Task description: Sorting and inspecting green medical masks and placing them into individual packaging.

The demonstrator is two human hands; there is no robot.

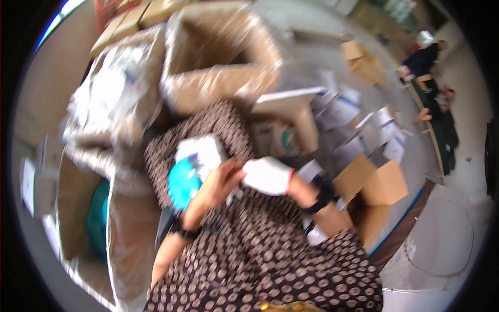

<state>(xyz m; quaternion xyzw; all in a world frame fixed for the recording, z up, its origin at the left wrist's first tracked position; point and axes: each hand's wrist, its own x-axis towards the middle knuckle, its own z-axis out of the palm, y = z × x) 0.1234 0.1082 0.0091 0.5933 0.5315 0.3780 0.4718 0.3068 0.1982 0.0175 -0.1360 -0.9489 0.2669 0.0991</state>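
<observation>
The picture is motion-blurred. My left hand (215, 187) is bare and curled around a white and teal packet (195, 166) that rests on my lap, which is covered by brown patterned cloth. My right hand (267, 176) wears a white glove with a red cuff and meets the left hand's fingertips at the packet's right side. Whether the gloved hand grips the packet or only touches it is unclear. Both wrists carry dark bands.
A large open cardboard box (218, 57) stands ahead. Clear plastic bags of white goods (112, 99) lie at the left, a bag-lined carton (88, 218) at lower left. Small white boxes (358, 125) litter the floor at right, beside an open brown carton (371, 182). Another person (423, 60) sits far right.
</observation>
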